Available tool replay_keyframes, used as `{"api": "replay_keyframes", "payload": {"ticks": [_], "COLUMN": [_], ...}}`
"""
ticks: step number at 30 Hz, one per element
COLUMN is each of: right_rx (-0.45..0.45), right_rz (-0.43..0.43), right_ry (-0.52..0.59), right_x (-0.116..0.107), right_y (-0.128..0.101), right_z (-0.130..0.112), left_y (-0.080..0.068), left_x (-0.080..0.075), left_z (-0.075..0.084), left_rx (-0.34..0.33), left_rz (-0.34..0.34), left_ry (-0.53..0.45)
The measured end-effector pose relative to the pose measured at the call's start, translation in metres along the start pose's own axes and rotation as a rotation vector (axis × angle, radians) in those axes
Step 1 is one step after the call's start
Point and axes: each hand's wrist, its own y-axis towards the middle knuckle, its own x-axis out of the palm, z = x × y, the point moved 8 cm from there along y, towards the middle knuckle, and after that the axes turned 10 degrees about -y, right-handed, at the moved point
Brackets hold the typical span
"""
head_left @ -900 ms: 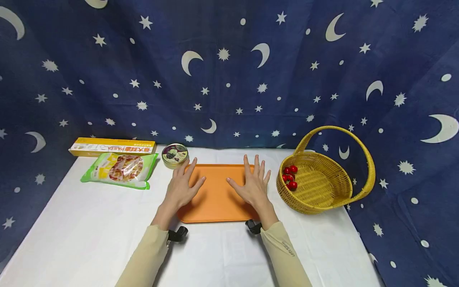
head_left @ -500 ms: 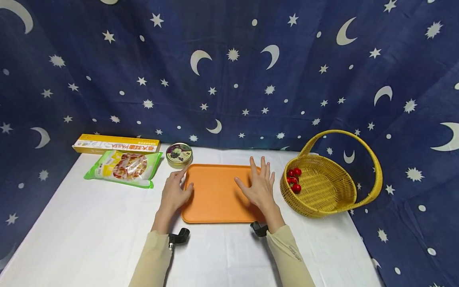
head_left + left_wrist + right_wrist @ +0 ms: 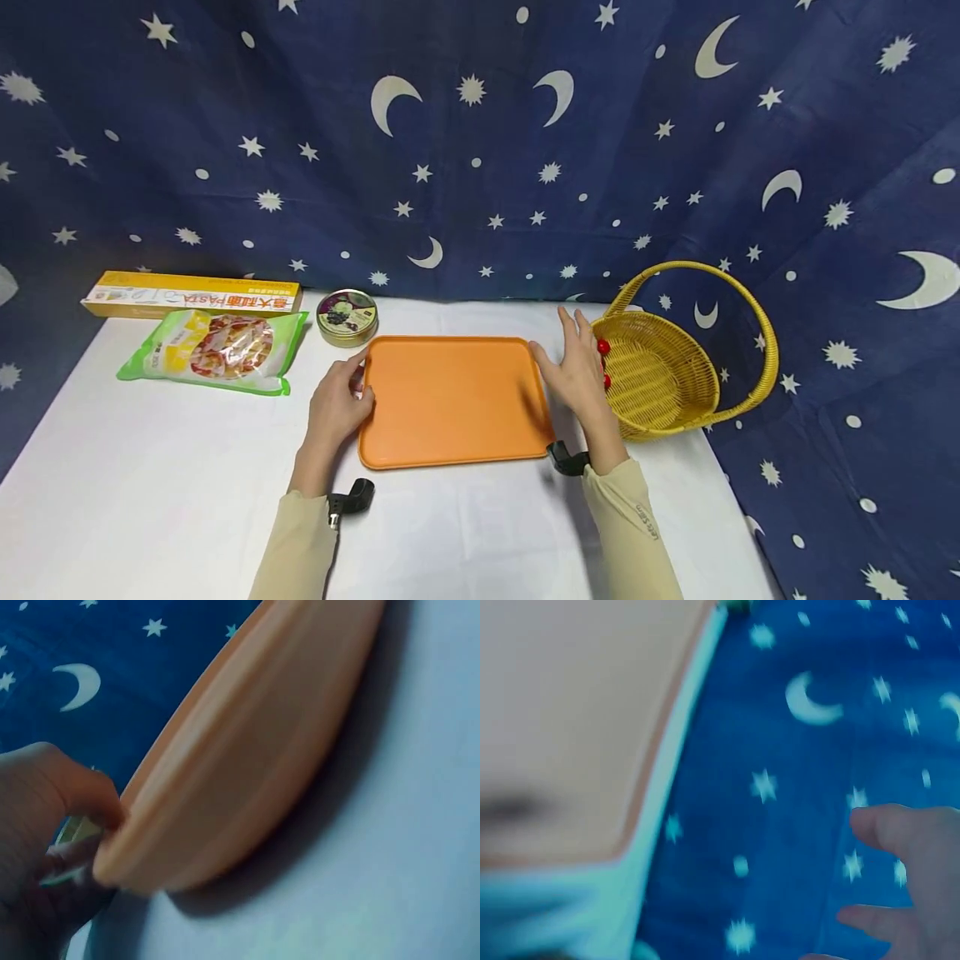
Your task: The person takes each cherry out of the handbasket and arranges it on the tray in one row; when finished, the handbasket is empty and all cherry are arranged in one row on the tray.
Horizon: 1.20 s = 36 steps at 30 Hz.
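At the left edge of the orange tray [image 3: 453, 398], your left hand [image 3: 335, 406] sat with fingers curled at the rim; the left wrist view showed the thumb on top of the lip and fingers tucked under it, so it gripped the tray there. Your right hand [image 3: 578, 372] was at the tray's right edge, fingers fairly straight and spread, holding nothing; whether it touched the rim, couldn't tell, and the right wrist view was too blurred to help. The tray lay flat in the middle of the white table [image 3: 172, 475], between both hands. Just right of your right hand stood the yellow wicker basket [image 3: 675, 387] with its handle up, red cherries [image 3: 603, 348] inside, partly hidden by your fingers. Behind the tray's far left corner sat a round tin [image 3: 347, 317], close but apart from it. Further left lay a green snack bag [image 3: 212, 351], and behind that a long yellow pasta box [image 3: 192, 294] against the starry blue backdrop [image 3: 480, 133]. Both sleeves were beige.
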Motion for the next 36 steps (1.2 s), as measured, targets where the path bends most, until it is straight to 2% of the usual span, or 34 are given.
{"api": "replay_keyframes", "payload": {"ticks": [4,6,8,12,15,21,29,33,36], "right_rx": [0.096,0.155,0.197,0.276,0.343,0.436,0.450,0.466,0.447], "right_rz": [-0.033,-0.073,-0.147,-0.347,-0.469,-0.528,-0.565,-0.561,-0.516], "right_ry": [0.064,0.091,0.088,0.073,0.123,0.197,0.223,0.231,0.240], "right_x": [-0.028,-0.039,-0.043,-0.030,-0.010,0.012,0.025,0.028,0.027], "right_y": [0.011,0.017,0.026,0.042,0.050,0.060,0.069,0.071,0.076], "right_z": [0.042,0.070,0.094,0.132,0.150,0.169,0.166,0.169,0.169], "left_y": [0.001,0.002,0.002,0.002,0.003,0.002,0.001,0.002,0.004], "left_x": [0.000,0.001,-0.002,-0.006,-0.005,0.003,0.002,0.003,0.002], "left_z": [-0.002,-0.002,-0.003,-0.005,-0.007,-0.008,-0.010,-0.011,-0.012], "left_rx": [0.034,0.050,0.055,0.051,0.037,0.016,0.036,0.038,0.042], "left_rz": [0.013,0.014,0.026,0.042,0.039,0.020,0.060,0.069,0.078], "left_ry": [-0.052,-0.071,-0.085,-0.087,-0.082,-0.083,-0.099,-0.097,-0.092]}}
